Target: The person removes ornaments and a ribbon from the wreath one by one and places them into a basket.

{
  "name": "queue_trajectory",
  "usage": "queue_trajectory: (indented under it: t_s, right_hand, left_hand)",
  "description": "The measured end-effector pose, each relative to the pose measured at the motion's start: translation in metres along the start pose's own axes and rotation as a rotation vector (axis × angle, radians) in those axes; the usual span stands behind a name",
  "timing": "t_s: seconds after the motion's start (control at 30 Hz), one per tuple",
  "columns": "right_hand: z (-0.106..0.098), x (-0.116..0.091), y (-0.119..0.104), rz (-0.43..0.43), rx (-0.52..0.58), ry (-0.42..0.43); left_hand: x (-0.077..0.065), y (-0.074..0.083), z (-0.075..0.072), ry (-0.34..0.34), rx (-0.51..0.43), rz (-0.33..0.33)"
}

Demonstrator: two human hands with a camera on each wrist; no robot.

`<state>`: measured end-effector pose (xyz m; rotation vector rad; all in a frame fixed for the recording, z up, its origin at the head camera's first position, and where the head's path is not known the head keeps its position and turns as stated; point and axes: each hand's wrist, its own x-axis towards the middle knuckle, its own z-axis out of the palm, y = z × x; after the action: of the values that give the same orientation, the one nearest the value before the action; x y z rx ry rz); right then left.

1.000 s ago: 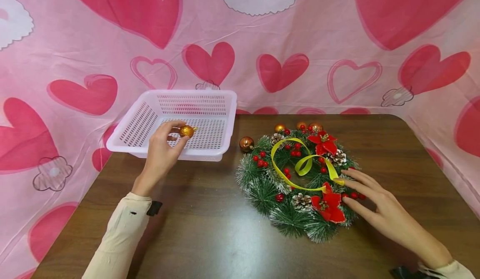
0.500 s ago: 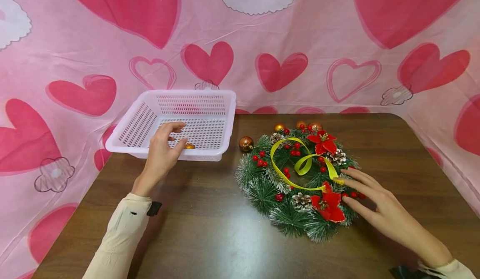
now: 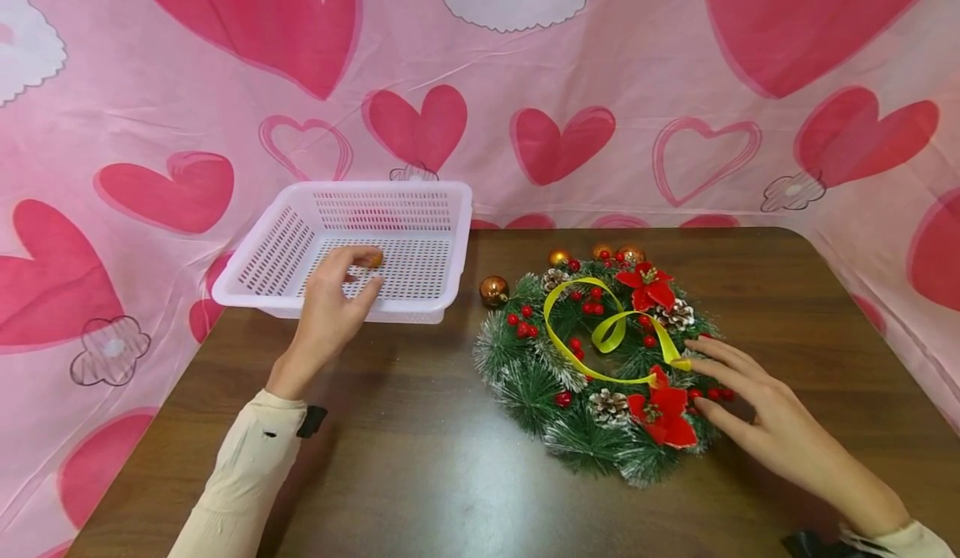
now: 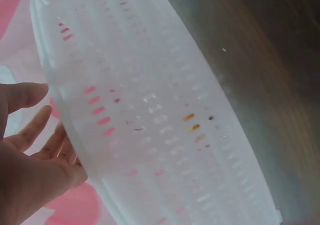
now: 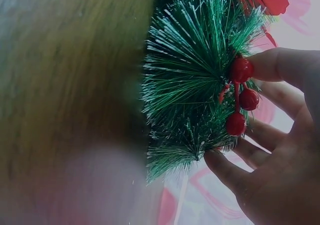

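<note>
Raise your loosely spread left hand (image 3: 326,312) clear of the basket (image 3: 462,245); the gold ball (image 3: 377,259) lies inside, by the counter's (image 3: 420,458) far left corner. Let your spread right hand (image 3: 780,420) touch the wreath (image 3: 525,395), towards the right edge, lightly.

Shows no readable text, label, brand, number or sign in the head view, nor in the left wrist view or the right wrist view.
</note>
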<state>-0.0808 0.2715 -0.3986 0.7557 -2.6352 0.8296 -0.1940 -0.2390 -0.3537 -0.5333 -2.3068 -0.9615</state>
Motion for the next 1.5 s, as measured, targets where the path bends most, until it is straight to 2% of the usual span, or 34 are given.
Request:
queue_trajectory:
  t_s: [0.23, 0.5, 0.73, 1.0, 1.23, 1.5]
  right_hand:
    - [0.002, 0.0, -0.003, 0.007, -0.022, 0.019]
    - [0.004, 0.004, -0.011, 0.048, -0.025, 0.026]
    - [0.005, 0.006, -0.013, 0.065, -0.035, 0.036]
    - [0.007, 0.006, -0.015, 0.074, -0.065, 0.049]
    - [0.005, 0.006, -0.017, 0.106, -0.075, 0.038]
    - [0.006, 0.007, -0.018, 0.101, -0.064, 0.043]
  left_hand:
    - [0.01, 0.006, 0.005, -0.022, -0.042, 0.104]
    - [0.015, 0.023, 0.014, -0.142, -0.127, 0.16]
    - [0.02, 0.038, 0.035, -0.226, -0.24, 0.24]
    - [0.026, 0.04, 0.06, -0.325, -0.305, 0.287]
    - [0.019, 0.041, 0.085, -0.441, -0.243, 0.264]
    - [0.012, 0.029, 0.103, -0.597, -0.136, 0.1]
